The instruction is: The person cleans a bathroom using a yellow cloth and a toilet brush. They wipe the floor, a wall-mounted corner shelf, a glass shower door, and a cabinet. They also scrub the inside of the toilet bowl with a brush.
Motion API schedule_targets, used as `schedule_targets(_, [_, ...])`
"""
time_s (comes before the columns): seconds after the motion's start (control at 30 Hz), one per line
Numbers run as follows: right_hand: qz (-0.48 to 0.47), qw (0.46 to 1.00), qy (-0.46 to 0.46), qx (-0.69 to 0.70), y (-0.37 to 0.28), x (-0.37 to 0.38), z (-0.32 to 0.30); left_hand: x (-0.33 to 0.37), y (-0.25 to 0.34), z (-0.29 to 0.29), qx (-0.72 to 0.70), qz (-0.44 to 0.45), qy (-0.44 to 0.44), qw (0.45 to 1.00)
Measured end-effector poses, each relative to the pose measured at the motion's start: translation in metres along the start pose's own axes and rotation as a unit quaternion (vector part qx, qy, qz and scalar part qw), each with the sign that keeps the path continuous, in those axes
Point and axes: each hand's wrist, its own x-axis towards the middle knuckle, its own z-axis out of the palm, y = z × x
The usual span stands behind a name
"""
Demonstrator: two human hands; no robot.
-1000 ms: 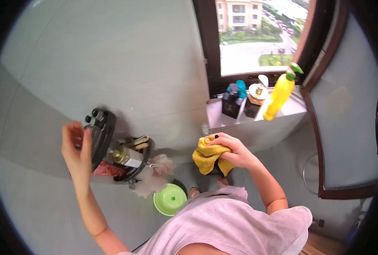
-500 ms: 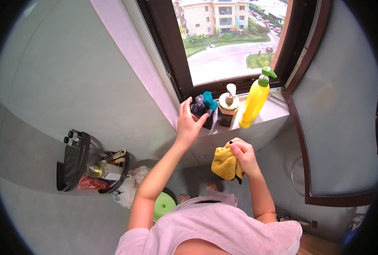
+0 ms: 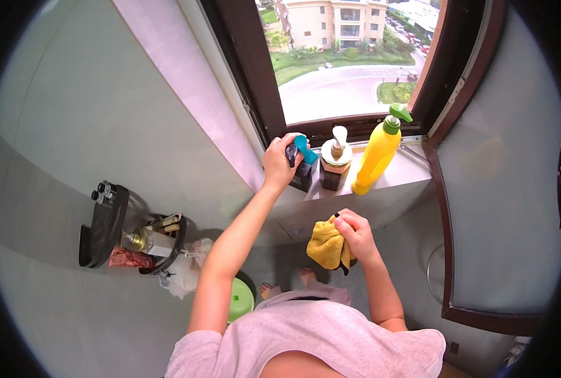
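Note:
At the left end of the windowsill, my left hand [image 3: 279, 162] is closed round the neck of a dark pump bottle [image 3: 291, 155]. Close against it is a teal pump head [image 3: 305, 150]; which dark body below belongs to which pump I cannot tell. To the right stands a pump bottle with a white top and dark body [image 3: 335, 165]. Beyond that is a tall yellow bottle with a green pump [image 3: 376, 157]. Lower down, in front of the sill wall, my right hand [image 3: 357, 234] grips a bunched yellow cloth [image 3: 327, 246] with a dark edge.
The sill [image 3: 390, 174] runs under an open window with a dark frame [image 3: 271, 75]. A frosted pane in a brown frame [image 3: 501, 170] stands at right. At left, a black wall shelf [image 3: 106, 220] holds bottles and small items. Below are plastic bags [image 3: 184, 277] and a green basin [image 3: 239, 299].
My left hand, spread beside the dark pump bottle before, has closed round its neck. The right hand keeps the cloth at nearly the same place. The whole view has shifted slightly.

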Motion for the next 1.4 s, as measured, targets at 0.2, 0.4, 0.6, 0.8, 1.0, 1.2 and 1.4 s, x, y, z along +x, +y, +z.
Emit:
schedule_targets(0.2, [0.05, 0.996, -0.016, -0.067, 0.009, -0.002, 0.003, -0.03, 0.025, -0.021, -0.049, 0.01, -0.036, 0.998])
schedule_targets(0.4, [0.056, 0.992, -0.103, -0.044, 0.004, 0.008, 0.032, -0.082, 0.095, -0.103, -0.011, 0.003, -0.076, 0.997])
schedule_targets(0.6, [0.081, 0.975, -0.207, 0.021, -0.009, 0.023, 0.097, -0.109, 0.193, -0.263, 0.027, -0.018, 0.026, 0.999])
schedule_targets(0.8, [0.036, 0.951, -0.308, 0.004, -0.028, 0.027, 0.174, -0.104, 0.231, -0.412, 0.151, -0.071, 0.263, 0.95])
schedule_targets(1.0, [0.022, 0.934, -0.357, 0.011, -0.045, 0.014, 0.216, -0.097, 0.178, -0.512, 0.226, -0.035, 0.273, 0.934])
schedule_targets(1.2, [0.022, 0.952, -0.305, -0.005, -0.04, 0.005, 0.219, -0.095, 0.097, -0.537, 0.238, -0.053, 0.279, 0.929])
schedule_targets(1.4, [0.063, 0.976, -0.208, -0.007, -0.022, -0.002, 0.198, -0.091, 0.072, -0.548, 0.205, -0.1, 0.231, 0.946])
